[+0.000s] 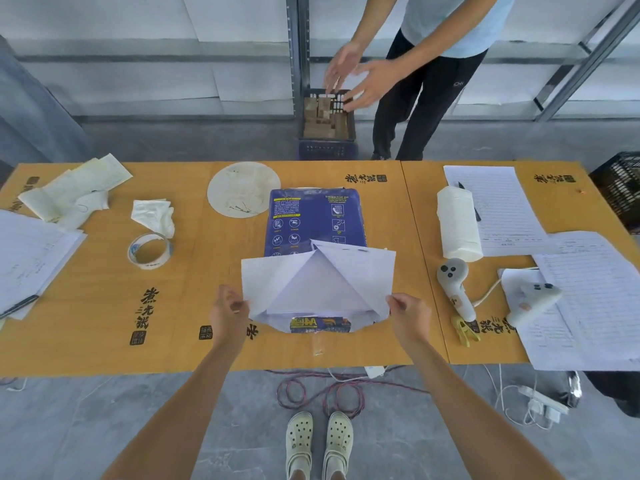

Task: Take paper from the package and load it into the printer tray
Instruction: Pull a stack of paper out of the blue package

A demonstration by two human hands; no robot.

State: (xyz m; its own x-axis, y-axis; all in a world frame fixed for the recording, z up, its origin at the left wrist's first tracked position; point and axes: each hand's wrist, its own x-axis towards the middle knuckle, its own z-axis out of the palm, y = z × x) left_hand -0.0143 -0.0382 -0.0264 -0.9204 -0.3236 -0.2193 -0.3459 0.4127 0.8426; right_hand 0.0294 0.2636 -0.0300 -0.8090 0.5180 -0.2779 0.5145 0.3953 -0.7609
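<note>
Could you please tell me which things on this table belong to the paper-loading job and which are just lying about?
In use: paper package, its opened wrapper flaps, left hand, right hand.

Lying about: tape roll, crumpled tissue, white roll, two controllers, lined sheets.

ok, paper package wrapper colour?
Dark blue with white and yellow print on the paper package; the head view shows it.

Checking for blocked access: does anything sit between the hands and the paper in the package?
Only the wrapper's own opened flaps, pinched at their corners by the left hand and right hand. The white paper stack shows beneath them. No printer tray is in view.
</note>
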